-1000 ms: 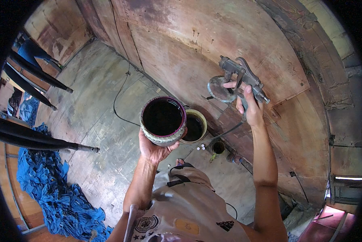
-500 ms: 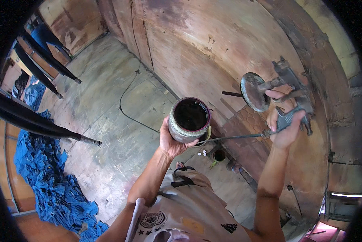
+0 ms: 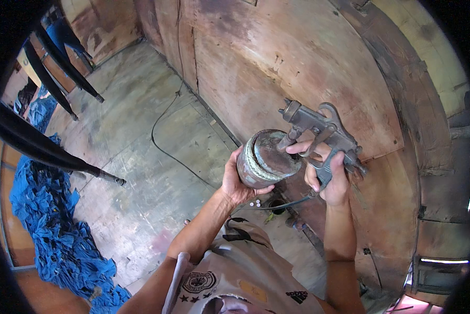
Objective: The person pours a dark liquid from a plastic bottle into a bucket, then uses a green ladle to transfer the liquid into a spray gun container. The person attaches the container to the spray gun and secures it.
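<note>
My left hand [image 3: 236,180] is wrapped round the side of a stained paint cup [image 3: 257,175] in front of my body. With my right hand [image 3: 333,180] I grip the handle of a grey metal spray gun [image 3: 324,128], a finger near its trigger. The round lid [image 3: 270,153] fixed under the gun lies over the cup's mouth, slightly tilted. It hides what is inside the cup. A dark hose [image 3: 292,203] runs from the bottom of the gun's handle.
A heap of blue cloth [image 3: 57,230] lies on the left of the floor, beneath long black tubes [image 3: 62,152]. Bare, stained panels [image 3: 298,57] form the wall ahead. A dark container [image 3: 278,205] and small white pieces [image 3: 255,203] are on the floor below my hands.
The spray gun has come left and down, bringing its lid onto the cup. The cup has moved slightly right, and its dark liquid, visible before, is now covered.
</note>
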A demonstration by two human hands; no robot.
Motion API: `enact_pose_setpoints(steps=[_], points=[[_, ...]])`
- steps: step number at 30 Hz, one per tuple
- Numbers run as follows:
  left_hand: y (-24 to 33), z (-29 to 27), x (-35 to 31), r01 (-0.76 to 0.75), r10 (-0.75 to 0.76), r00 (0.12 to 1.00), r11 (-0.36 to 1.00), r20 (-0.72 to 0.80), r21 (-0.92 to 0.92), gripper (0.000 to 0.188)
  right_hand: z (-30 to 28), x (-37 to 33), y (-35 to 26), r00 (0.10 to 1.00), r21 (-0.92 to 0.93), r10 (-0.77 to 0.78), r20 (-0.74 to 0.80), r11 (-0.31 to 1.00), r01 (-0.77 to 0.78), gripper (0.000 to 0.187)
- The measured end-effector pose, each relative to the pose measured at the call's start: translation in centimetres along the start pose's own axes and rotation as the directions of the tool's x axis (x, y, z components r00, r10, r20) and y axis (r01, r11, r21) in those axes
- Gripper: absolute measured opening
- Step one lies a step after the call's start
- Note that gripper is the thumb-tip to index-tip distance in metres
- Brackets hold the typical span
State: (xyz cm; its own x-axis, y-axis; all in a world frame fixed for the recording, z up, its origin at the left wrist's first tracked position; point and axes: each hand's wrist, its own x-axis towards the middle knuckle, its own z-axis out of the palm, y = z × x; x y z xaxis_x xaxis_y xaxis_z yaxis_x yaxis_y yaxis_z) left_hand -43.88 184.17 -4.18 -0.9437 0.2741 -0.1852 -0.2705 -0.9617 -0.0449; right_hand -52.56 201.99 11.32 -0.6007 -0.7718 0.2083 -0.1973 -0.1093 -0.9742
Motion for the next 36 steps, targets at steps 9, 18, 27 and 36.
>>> enact_pose_setpoints(steps=[9, 18, 27, 36], points=[[0.2, 0.1, -0.9, 0.076, -0.076, 0.995, 0.997, -0.069, -0.003, 0.066, -1.2, 1.7, 1.2, 0.993, -0.032, 0.012, 0.120, 0.999, -0.009, 0.102], [0.0, -0.1, -2.0, 0.086, -0.088, 0.996, 0.995, -0.027, -0.054, 0.068, -0.8, 1.7, 2.3, 0.974, 0.075, -0.066, 0.216, 0.996, 0.051, 0.086], [1.2, 1.2, -2.6, 0.000, 0.004, 1.000, 0.993, 0.030, -0.115, 0.067, 4.8, 0.4, 1.1, 0.978, 0.111, -0.077, -0.195, 0.989, 0.100, 0.044], [3.1, 2.2, -1.7, 0.001, 0.016, 0.989, 0.994, 0.146, -0.109, 0.072, 4.6, -2.9, 0.6, 0.971, -0.492, -0.122, -0.206, 0.871, 0.005, 0.025]])
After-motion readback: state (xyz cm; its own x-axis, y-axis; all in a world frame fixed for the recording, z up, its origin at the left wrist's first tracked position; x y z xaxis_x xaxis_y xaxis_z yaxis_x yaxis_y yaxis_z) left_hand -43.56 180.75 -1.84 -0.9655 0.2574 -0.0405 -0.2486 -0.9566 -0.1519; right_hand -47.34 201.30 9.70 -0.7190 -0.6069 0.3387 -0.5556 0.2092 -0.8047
